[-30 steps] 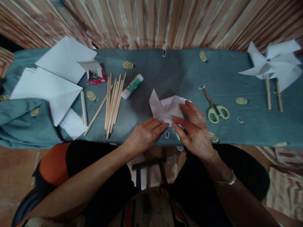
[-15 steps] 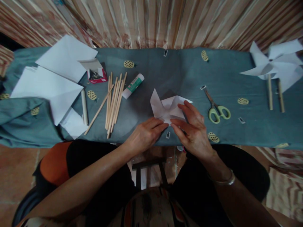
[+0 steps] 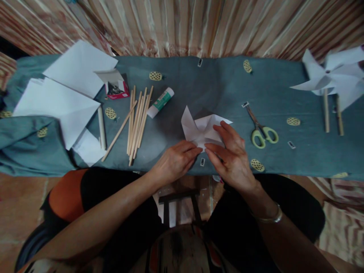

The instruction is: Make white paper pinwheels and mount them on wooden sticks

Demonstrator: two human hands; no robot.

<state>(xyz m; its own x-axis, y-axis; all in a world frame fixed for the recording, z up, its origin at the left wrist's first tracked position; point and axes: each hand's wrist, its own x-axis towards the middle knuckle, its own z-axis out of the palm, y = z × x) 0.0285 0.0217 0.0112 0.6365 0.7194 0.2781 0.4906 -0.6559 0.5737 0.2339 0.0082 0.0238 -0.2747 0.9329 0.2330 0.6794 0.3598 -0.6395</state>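
A white paper pinwheel [image 3: 202,131], its blades partly folded in, sits in front of me near the table's front edge. My left hand [image 3: 176,159] pinches its near left edge between thumb and fingers. On the near right side my right hand [image 3: 231,153] grips the paper, thumb and index finger low at the edge and the other fingers over the right blade. The two thumbs are close together. Right of my right hand lie scissors [image 3: 262,132] with green handles. A glue stick [image 3: 160,102] with a green label rests beyond my left hand.
Several wooden sticks [image 3: 139,121] lie left of centre beside an open red box [image 3: 116,89] of small metallic pieces. White paper sheets [image 3: 57,106] overlap at the left, near a pale rod [image 3: 101,127]. Finished-looking paper pinwheels [image 3: 331,77] on sticks lie far right on the green cloth [image 3: 216,83].
Almost nothing differs. Both hands keep the same hold on the paper pinwheel, and the whole view has shifted very slightly.
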